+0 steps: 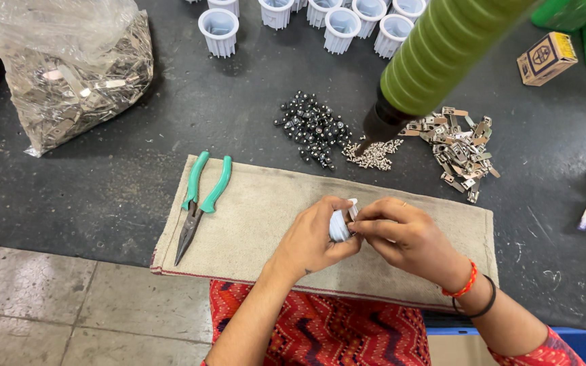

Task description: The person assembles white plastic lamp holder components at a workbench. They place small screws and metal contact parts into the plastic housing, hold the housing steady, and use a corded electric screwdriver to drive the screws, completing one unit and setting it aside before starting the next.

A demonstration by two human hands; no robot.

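Both hands' fingers (367, 218) pinching white housing (338, 227)

I sit at a dark grey worktable (103, 196) whose top is scuffed and marked with pale scratches towards its right side. Its near edge runs across in front of me. Below that edge on my left I see a floor (42, 305) of large grey stone tiles, worn and blotchy, with dark joints between them. The light is even and soft, throwing only faint shadows on the tabletop.
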